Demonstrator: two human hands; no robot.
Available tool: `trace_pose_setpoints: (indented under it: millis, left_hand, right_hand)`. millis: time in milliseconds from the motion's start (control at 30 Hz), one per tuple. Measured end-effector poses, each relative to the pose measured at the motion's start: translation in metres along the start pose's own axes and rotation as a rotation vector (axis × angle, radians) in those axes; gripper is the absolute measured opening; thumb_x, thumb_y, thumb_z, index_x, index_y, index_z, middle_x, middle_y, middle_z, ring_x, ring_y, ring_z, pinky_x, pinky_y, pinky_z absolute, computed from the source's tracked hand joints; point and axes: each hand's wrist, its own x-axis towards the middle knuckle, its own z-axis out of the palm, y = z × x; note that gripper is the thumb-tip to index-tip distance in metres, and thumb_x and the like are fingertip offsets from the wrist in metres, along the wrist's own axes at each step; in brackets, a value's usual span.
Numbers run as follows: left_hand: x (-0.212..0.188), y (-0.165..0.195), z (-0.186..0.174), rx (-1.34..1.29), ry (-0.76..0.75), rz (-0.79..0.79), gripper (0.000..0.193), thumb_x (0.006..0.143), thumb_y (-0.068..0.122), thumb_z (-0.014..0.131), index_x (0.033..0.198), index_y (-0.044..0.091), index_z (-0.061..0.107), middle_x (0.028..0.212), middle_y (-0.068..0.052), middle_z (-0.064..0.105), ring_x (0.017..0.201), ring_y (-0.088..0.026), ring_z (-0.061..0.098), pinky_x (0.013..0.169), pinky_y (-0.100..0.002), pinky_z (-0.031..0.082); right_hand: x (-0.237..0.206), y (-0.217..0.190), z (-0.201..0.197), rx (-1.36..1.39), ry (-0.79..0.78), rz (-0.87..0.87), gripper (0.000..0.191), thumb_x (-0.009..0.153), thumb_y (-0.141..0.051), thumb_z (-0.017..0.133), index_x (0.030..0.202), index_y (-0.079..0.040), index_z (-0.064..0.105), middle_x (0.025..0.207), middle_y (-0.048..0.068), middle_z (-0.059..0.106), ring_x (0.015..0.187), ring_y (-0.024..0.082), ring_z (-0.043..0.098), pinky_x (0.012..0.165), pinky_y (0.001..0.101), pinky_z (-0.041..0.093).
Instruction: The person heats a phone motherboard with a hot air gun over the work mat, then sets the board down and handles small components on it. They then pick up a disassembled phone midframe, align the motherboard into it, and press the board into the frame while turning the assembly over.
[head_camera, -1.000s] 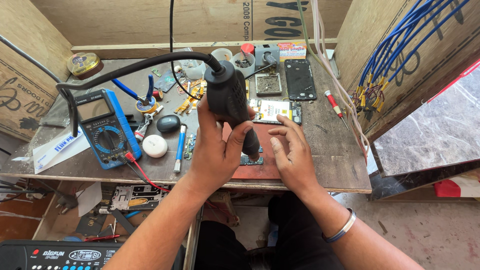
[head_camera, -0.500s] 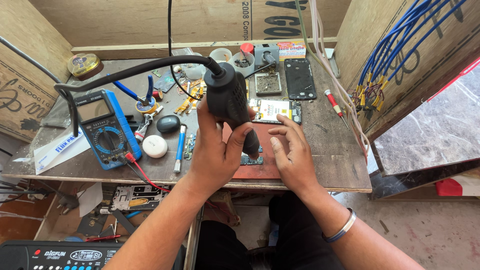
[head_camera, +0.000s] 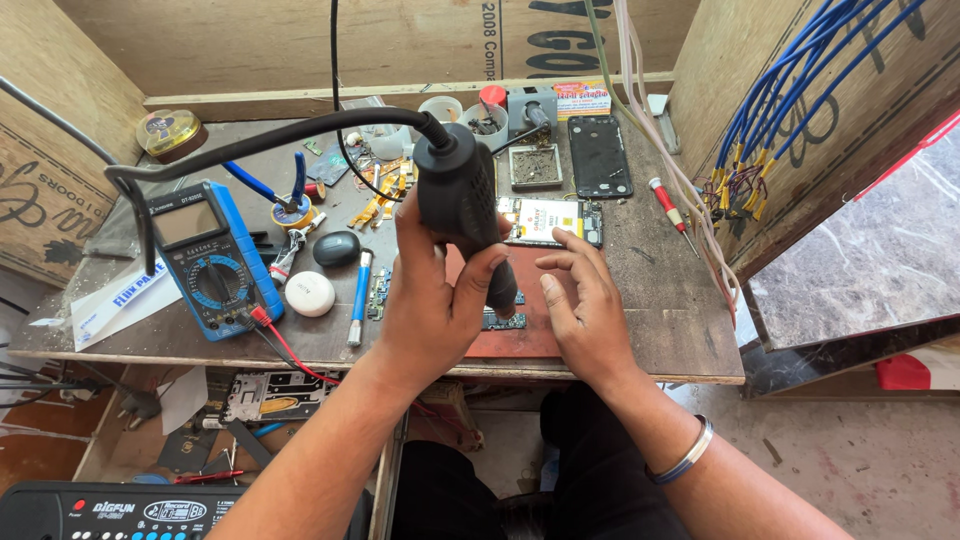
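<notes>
A black hot-air handpiece (head_camera: 462, 210) stands nozzle-down over the middle of the wooden workbench (head_camera: 690, 330), its thick black hose arcing away to the left. The left hand (head_camera: 432, 295) is clamped around its body, fingers wrapped on the grip. The nozzle tip points at a small dark circuit board (head_camera: 503, 320) lying on a red-brown mat (head_camera: 520, 340) at the bench's front edge. The right hand (head_camera: 585, 305) rests on that mat just beside the board, fingers loosely apart and curled, gripping nothing; a metal bangle (head_camera: 683, 455) circles its wrist.

Behind the handpiece lies an opened phone (head_camera: 548, 220) with its innards showing, and beyond it a black phone back cover (head_camera: 598, 155) and a small square metal tray (head_camera: 536, 166). A red-handled screwdriver (head_camera: 668, 202) lies to the right. To the left sit a blue pen-shaped tool (head_camera: 359, 298), a white round puck (head_camera: 310, 293), a black oval case (head_camera: 336, 248) and a blue digital multimeter (head_camera: 210, 260) with red lead plugged in. Blue-handled pliers (head_camera: 275, 190) lie farther back
</notes>
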Motion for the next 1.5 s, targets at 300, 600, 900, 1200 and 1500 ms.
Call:
trace_pose_setpoints:
  millis: [300, 600, 900, 1200, 1500]
  left_hand:
    - [-0.002, 0.004, -0.005, 0.033, 0.017, -0.008, 0.063, 0.112, 0.019, 0.061, 0.156, 0.001, 0.019, 0.127, -0.015, 0.066, 0.117, -0.022, 0.071, 0.103, -0.036, 0.057]
    - [-0.001, 0.002, 0.001, 0.026, 0.012, 0.029, 0.060, 0.113, 0.020, 0.060, 0.155, 0.002, 0.020, 0.125, -0.014, 0.066, 0.112, -0.020, 0.071, 0.102, -0.035, 0.057]
    - [-0.006, 0.002, 0.001, 0.012, 0.026, 0.019, 0.060, 0.113, 0.018, 0.061, 0.154, 0.002, 0.021, 0.122, -0.015, 0.064, 0.111, -0.020, 0.071, 0.099, -0.034, 0.058]
    - [-0.005, 0.004, 0.002, 0.081, 0.019, 0.023, 0.063, 0.112, 0.020, 0.062, 0.155, 0.001, 0.020, 0.128, -0.015, 0.065, 0.115, -0.022, 0.073, 0.101, -0.036, 0.059]
    - [-0.005, 0.004, 0.005, 0.036, 0.064, 0.017, 0.063, 0.113, 0.022, 0.060, 0.156, 0.001, 0.019, 0.130, -0.015, 0.063, 0.116, -0.021, 0.072, 0.102, -0.036, 0.060]
  right_hand:
    - [0.001, 0.000, -0.001, -0.011, -0.008, -0.001, 0.019, 0.096, -0.012, 0.058, 0.111, -0.004, 0.066, 0.148, 0.018, 0.054, 0.139, 0.034, 0.052, 0.114, 0.0443, 0.040]
    - [0.000, 0.000, 0.000, 0.000, -0.003, 0.010, 0.019, 0.095, -0.011, 0.058, 0.112, -0.004, 0.065, 0.148, 0.018, 0.054, 0.139, 0.034, 0.052, 0.114, 0.0441, 0.041]
    - [0.001, 0.001, 0.000, -0.008, -0.003, -0.002, 0.020, 0.095, -0.011, 0.058, 0.112, -0.004, 0.065, 0.148, 0.018, 0.054, 0.140, 0.035, 0.051, 0.115, 0.0445, 0.039]
    - [0.001, 0.000, 0.000, 0.024, -0.004, 0.017, 0.021, 0.095, -0.012, 0.057, 0.113, -0.004, 0.064, 0.148, 0.017, 0.054, 0.138, 0.033, 0.053, 0.114, 0.0431, 0.041]
    - [0.000, 0.000, -0.001, -0.003, -0.002, -0.003, 0.020, 0.095, -0.011, 0.057, 0.112, -0.004, 0.065, 0.148, 0.018, 0.054, 0.141, 0.035, 0.050, 0.116, 0.0447, 0.039]
